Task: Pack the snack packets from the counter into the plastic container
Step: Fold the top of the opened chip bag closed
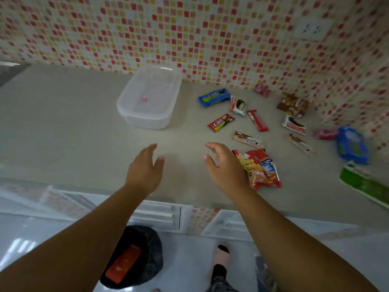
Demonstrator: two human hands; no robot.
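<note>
I see my left hand open over the counter near its front edge, fingers spread, holding nothing. Behind it, against the tiled wall, sits the clear container, lidless, with only a small red speck on its floor. My right hand is open too, palm turned inward, its far side touching the orange-red chip bag near the front edge; it does not grip the bag. Beyond it, packets lie scattered toward the counter's back right corner: a blue one, a red bar, a brown box. At the right edge lie a blue pack and a green packet, blurred.
</note>
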